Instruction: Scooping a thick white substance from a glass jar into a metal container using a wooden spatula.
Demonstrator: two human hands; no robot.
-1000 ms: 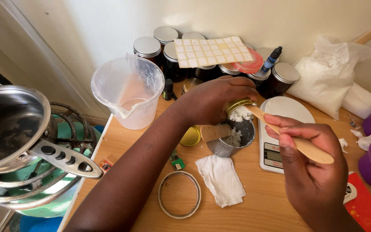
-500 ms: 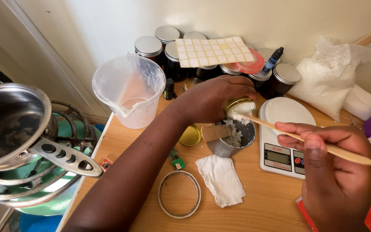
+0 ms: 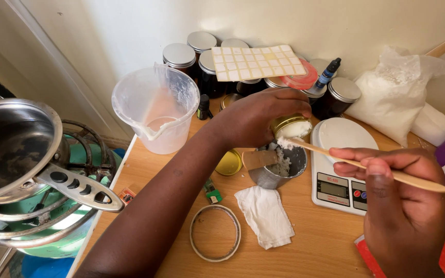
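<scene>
Head view: a small gold tin (image 3: 290,126) is gripped by the left hand (image 3: 256,119) and filled with white cream by a wooden stick (image 3: 366,166) pinched in the right hand (image 3: 405,206); careful scraping is needed next.

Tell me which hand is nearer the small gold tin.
Left. The left hand grips the small gold tin over the metal cup; the right hand holds a wooden stick farther away.

Cream wall (image 3: 130,31) behind light wooden tabletop (image 3: 305,247), soft daylight

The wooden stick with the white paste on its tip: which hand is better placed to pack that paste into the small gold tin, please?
Right. The right hand holds the wooden stick, its tip at the gold tin; the left hand grips that tin over the metal cup.
</scene>
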